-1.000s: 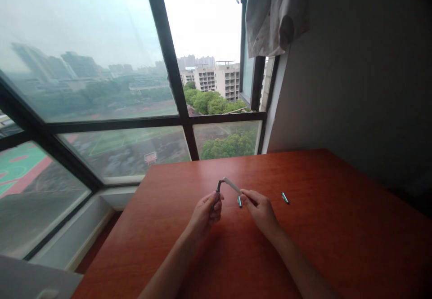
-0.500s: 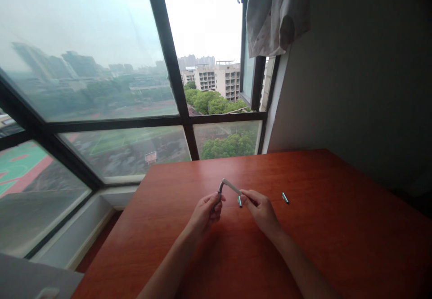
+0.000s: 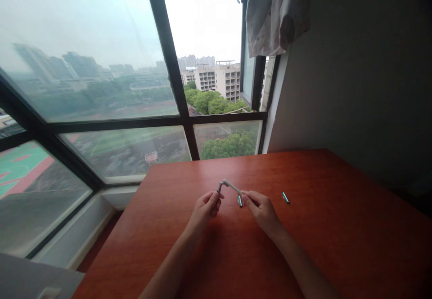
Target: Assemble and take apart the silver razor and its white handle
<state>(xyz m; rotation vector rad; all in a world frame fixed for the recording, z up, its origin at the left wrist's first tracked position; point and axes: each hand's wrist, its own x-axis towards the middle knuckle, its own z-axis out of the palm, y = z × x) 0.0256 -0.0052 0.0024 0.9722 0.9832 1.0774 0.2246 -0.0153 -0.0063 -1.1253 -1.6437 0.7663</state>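
Observation:
Over the middle of a red-brown wooden table [image 3: 337,227], both my hands hold one small hinged object [image 3: 228,185]. It has a dark part and a pale grey flap that meet at a raised angle. My left hand [image 3: 204,210] pinches the dark end. My right hand [image 3: 260,208] pinches the far end of the pale flap. A small teal battery [image 3: 240,201] lies on the table just under the flap, between my hands. Another teal battery [image 3: 285,197] lies to the right of my right hand.
The table's far edge meets a large window with dark frames [image 3: 175,87]; its left edge drops to a sill. A grey wall [image 3: 354,74] runs along the right. A pale garment [image 3: 275,11] hangs at the top by the window.
The raised corner of the hinged object has sunk slightly toward the table and the flap lies flatter. Both hands stay almost where they were.

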